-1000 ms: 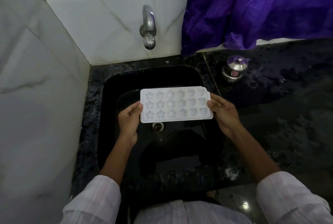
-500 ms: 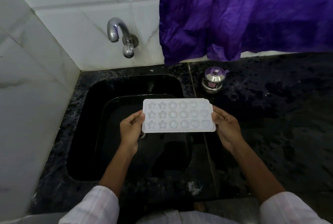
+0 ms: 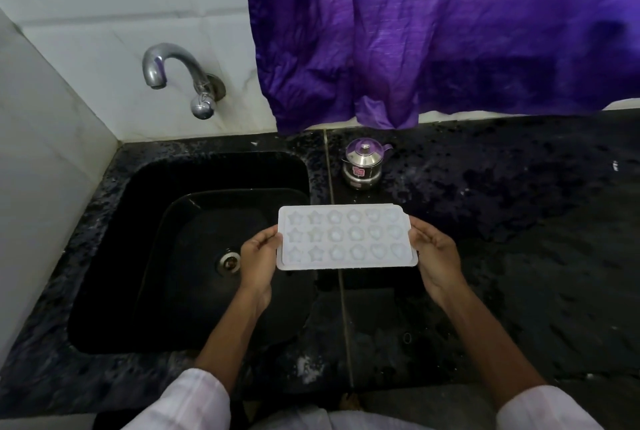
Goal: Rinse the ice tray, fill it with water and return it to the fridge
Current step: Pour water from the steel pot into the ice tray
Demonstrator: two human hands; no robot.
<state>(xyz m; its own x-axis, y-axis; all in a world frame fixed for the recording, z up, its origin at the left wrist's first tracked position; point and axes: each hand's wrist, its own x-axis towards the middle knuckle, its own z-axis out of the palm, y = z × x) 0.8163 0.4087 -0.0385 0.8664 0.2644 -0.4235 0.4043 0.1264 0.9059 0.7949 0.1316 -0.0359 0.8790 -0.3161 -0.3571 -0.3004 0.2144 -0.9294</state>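
the ice tray sits at the centre of the frame, held level with its moulded cells facing up and its long axis running left to right. the left hand is clamped on the tray's left short end, the right hand on its right short end — fingers under, thumbs at the rim, so both grips are closed on the tray.

the relation that counts: the tray hangs over the right edge of the sink and the strip of dark counter beside it, while the tap is well apart, in the upper left of the frame. its spout opens over the far left part of the basin, and no water shows running. whether the cells hold water cannot be told.

so rinsing or filling would call for carrying the tray up and to the left — left end leading, the left hand being the nearer one to the tap. a small steel pot stands on the counter just above the tray, clear of that path.
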